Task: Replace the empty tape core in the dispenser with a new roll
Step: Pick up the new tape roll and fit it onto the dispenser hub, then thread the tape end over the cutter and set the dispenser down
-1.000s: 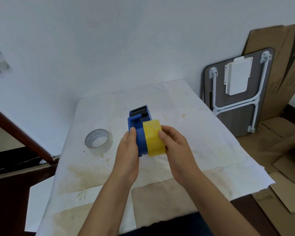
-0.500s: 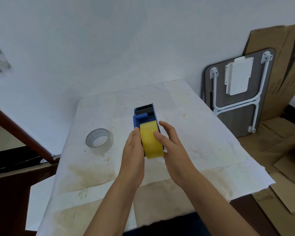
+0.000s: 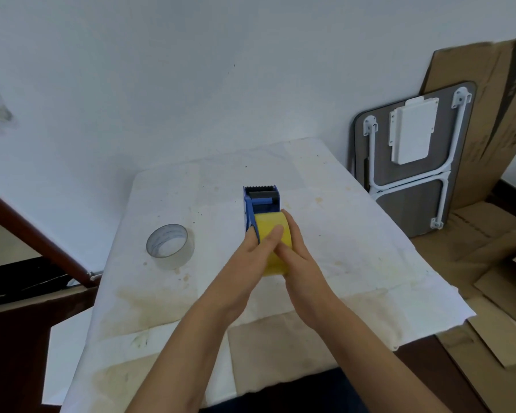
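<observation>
A blue tape dispenser (image 3: 262, 201) with a toothed blade at its far end is held above the middle of the table. A yellow tape roll (image 3: 271, 226) sits in it, pressed against its blue side plate. My left hand (image 3: 251, 257) grips the dispenser's left side, with a finger laid across the roll. My right hand (image 3: 298, 257) presses on the roll's right face. The dispenser's handle is hidden under my hands. The empty clear tape core (image 3: 169, 245) stands on the table to the left, apart from both hands.
The table (image 3: 355, 248) is covered with stained white paper and stands against a white wall. A folded grey table with white legs (image 3: 411, 162) and cardboard sheets (image 3: 489, 138) lean at the right. A dark wooden rail (image 3: 33, 236) runs at the left.
The dispenser turned so its blade points away from me. The yellow roll went from beside the dispenser into it, and my hands closed together around it.
</observation>
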